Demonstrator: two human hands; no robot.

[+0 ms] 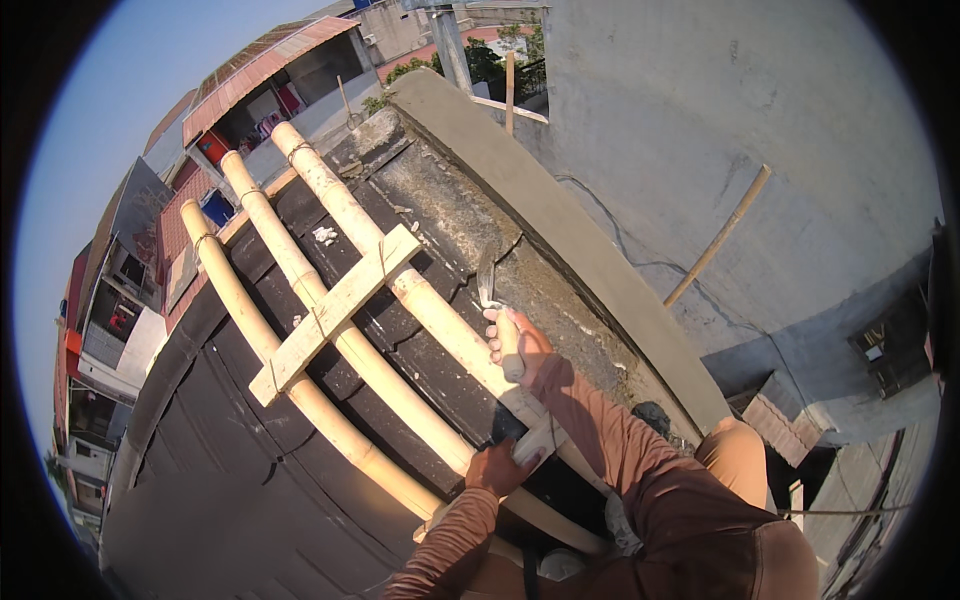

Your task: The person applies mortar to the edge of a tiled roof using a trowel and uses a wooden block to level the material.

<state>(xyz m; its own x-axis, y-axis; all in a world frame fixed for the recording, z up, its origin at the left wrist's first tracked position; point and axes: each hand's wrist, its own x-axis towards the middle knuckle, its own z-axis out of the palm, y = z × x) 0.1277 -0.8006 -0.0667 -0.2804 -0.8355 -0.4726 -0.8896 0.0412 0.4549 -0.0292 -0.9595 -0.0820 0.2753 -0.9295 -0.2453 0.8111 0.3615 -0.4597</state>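
My right hand (pixel 530 345) is closed around the pale handle of a trowel (pixel 512 352), whose narrow metal blade points away from me over the dirty ledge. Lower down, my left hand (pixel 495 466) grips a short wooden crosspiece (pixel 542 440) lying across bamboo poles. Three long bamboo poles (pixel 440 320) run side by side up the dark roof. Farther up, a pale wooden plank (pixel 335 312) is tied across them with wire. Both forearms are in brown sleeves.
A smooth grey cement ledge (pixel 560 230) runs along the roof's right side, next to a tall grey wall (pixel 740 110). A wooden pole (pixel 718 236) leans there. Dark roofing sheets (pixel 230 440) slope down on the left. My bent knee (pixel 735 455) is near the ledge.
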